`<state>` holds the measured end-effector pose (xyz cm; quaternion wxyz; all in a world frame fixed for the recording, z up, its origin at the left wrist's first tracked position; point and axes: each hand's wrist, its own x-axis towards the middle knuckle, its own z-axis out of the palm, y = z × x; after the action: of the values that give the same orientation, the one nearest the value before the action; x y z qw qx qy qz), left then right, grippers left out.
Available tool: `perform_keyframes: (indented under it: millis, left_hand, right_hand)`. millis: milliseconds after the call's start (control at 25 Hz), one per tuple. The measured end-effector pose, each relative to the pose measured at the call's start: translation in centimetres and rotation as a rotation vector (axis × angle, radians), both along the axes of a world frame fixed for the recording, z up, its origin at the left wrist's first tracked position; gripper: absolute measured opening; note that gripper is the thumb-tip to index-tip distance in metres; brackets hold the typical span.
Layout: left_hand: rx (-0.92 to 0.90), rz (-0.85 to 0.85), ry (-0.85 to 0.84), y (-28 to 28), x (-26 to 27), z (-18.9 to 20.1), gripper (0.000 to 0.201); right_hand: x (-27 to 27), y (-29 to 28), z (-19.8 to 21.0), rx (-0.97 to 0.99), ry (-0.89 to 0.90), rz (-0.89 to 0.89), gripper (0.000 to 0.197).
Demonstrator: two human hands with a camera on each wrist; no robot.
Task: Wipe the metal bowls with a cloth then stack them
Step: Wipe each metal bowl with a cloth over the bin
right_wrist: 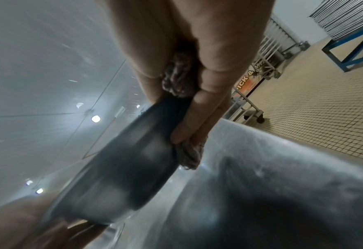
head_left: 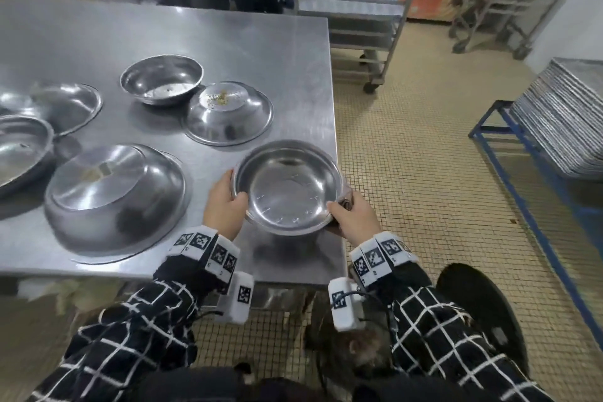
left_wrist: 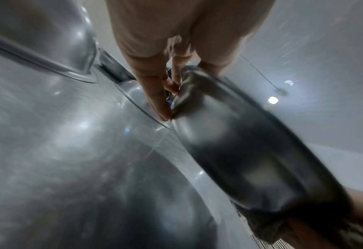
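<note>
I hold a shiny metal bowl (head_left: 287,186) upright, just above the near right corner of the steel table (head_left: 277,52). My left hand (head_left: 225,202) grips its left rim, thumb inside. My right hand (head_left: 350,214) grips the right rim with a dark cloth (head_left: 346,202) bunched between palm and bowl. In the right wrist view the cloth (right_wrist: 179,80) shows between my fingers and trails under the bowl (right_wrist: 120,168). The left wrist view shows the bowl's (left_wrist: 240,160) underside and my fingertips (left_wrist: 161,107) on its edge.
Other metal bowls sit on the table: a large upturned one (head_left: 114,196), a smaller upturned one with crumbs (head_left: 228,112), an upright one (head_left: 161,78), two more at the left edge (head_left: 19,147). Wheeled racks (head_left: 362,10) and stacked trays (head_left: 561,114) stand on the tiled floor at right.
</note>
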<state>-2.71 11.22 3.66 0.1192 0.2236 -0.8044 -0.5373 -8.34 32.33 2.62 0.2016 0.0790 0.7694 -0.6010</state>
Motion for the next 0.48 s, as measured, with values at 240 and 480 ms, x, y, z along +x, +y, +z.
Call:
perform_keyframes:
  millis: [240,480]
  left_hand:
    - [-0.017,-0.141,-0.180,-7.2,0.4,-1.6,0.042]
    - [-0.109,-0.190,-0.229,-10.7,-0.5,-1.6,0.040]
  right_hand:
    - [-0.2,-6.0,-1.4,0.163,0.049,-0.059,0.023]
    - [-1.0,-9.6,-2.0,0.215,0.082,-0.077,0.021]
